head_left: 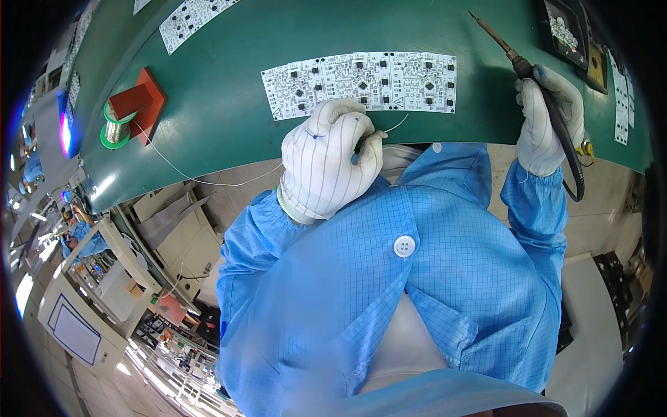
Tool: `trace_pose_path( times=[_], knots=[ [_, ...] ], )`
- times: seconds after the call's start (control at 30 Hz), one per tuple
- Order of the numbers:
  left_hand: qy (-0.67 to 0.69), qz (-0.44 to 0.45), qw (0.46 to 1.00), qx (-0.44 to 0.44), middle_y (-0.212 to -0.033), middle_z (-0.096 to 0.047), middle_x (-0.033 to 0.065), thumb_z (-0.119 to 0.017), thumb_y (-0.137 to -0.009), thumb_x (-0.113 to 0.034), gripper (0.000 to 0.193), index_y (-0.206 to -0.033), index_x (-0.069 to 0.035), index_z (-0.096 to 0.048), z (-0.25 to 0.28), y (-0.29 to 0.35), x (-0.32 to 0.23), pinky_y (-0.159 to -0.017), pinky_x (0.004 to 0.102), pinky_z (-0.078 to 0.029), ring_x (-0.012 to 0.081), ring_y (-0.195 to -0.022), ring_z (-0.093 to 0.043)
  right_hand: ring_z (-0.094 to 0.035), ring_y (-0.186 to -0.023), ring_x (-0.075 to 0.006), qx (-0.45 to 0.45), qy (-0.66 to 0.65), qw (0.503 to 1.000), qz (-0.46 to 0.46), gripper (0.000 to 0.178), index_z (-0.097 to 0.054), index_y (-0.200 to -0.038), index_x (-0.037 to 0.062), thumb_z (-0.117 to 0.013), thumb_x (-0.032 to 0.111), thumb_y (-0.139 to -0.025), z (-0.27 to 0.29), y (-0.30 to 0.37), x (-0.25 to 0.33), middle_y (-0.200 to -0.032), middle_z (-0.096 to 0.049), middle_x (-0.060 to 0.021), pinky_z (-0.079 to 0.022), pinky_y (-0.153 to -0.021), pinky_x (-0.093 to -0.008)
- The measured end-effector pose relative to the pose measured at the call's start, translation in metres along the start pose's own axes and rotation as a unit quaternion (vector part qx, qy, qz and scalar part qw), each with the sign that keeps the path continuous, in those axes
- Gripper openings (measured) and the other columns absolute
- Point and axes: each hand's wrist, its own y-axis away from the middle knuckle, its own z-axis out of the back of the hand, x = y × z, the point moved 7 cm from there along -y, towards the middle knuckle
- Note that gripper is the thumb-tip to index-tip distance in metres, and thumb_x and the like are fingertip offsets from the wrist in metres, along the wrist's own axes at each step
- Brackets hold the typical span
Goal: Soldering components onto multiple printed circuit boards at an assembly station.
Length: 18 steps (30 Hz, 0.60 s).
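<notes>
My left hand (pixel 326 158), in a white striped glove, pinches a thin solder wire (pixel 397 125) whose free end sticks out to the right of the fingertips. It rests at the near edge of a white circuit board panel (pixel 361 82) made of joined sections with small black parts. From the hand the wire runs left to a spool (pixel 117 128) with green flanges on a red-brown stand (pixel 147 104). My right hand (pixel 549 121), also gloved, is closed around the handle of a soldering iron (pixel 522 67). The iron's tip points up and left, above the bench and apart from the panel.
The green bench (pixel 222 90) curves across the top. More white circuit boards lie at the far left (pixel 194 22) and the right (pixel 620 104). A black tray (pixel 564 35) with small pale pieces stands at the far right, beside a yellowish-brown holder (pixel 596 66).
</notes>
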Motion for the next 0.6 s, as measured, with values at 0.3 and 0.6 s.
trace_pose_path(
  times=[0.3, 0.6],
  knots=[
    [-0.013, 0.023, 0.999, -0.019, -0.09, -0.062, 0.0082, -0.068, -0.066, -0.005, 0.016, -0.077, -0.008, -0.057, 0.018, 0.012, 0.015, -0.057, 0.0327, -0.05, 0.0229, -0.069, -0.06, -0.068, -0.08, -0.0174, -0.004, -0.023, 0.999, -0.031, 0.018, -0.062, -0.105, -0.0019, -0.063, 0.0, -0.087, -0.004, 0.0, -0.001, -0.091, -0.069, -0.0173, -0.055, -0.072, -0.0271],
    [-0.061, 0.065, 0.995, -0.042, -0.094, -0.062, 0.0091, -0.067, -0.063, -0.004, 0.015, -0.074, -0.008, -0.057, 0.039, 0.022, 0.036, -0.064, 0.0374, -0.048, 0.0271, -0.075, -0.06, -0.068, -0.077, -0.0169, -0.009, -0.009, 0.999, -0.03, 0.018, -0.062, -0.106, -0.0021, -0.063, 0.0, -0.088, -0.001, 0.0, -0.005, -0.089, -0.069, -0.0174, -0.055, -0.072, -0.0279]
  ],
)
